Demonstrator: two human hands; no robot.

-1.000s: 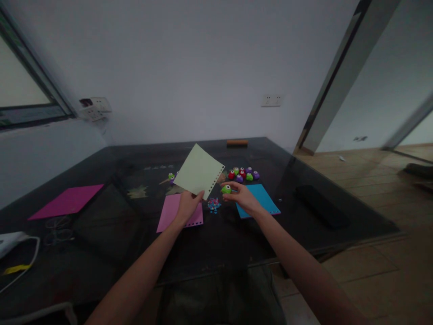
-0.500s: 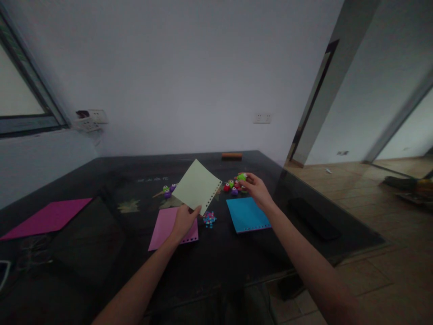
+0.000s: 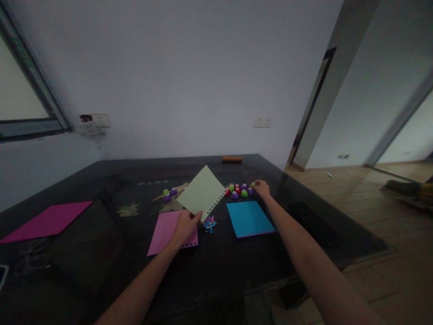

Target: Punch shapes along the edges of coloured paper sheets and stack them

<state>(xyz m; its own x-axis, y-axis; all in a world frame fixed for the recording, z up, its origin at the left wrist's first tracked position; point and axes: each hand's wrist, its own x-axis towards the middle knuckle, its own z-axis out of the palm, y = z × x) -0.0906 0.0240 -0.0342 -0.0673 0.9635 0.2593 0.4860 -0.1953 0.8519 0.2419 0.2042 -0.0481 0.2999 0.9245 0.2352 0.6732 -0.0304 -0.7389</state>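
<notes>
A dark glass-topped table (image 3: 101, 271) fills the lower half of the view, with a pale wall behind it and a doorway to its right.

A magenta sheet (image 3: 47, 220) lies flat at the far left of the table. A blue sheet (image 3: 249, 218) with punched holes along its near edge lies right of the table's middle, and a pink sheet (image 3: 171, 227) lies just left of the middle, partly under the left hand (image 3: 184, 227).

The left hand pinches the lower corner of a pale green sheet (image 3: 202, 192), holding it tilted up above the table's middle; one edge of it carries a row of punched holes.

The right hand (image 3: 262, 188) reaches to the far side of the blue sheet, fingers curled down at the right end of a cluster of small punches (image 3: 239, 189) in red, green and purple. A second ago this hand held a green punch close to the pale green sheet; it has since carried it back to the cluster. Whether the fingers have let go cannot be told.

Two more punches (image 3: 169, 193) sit left of the raised sheet. A little heap of coloured paper bits (image 3: 209, 222) lies between the pink and blue sheets.
</notes>
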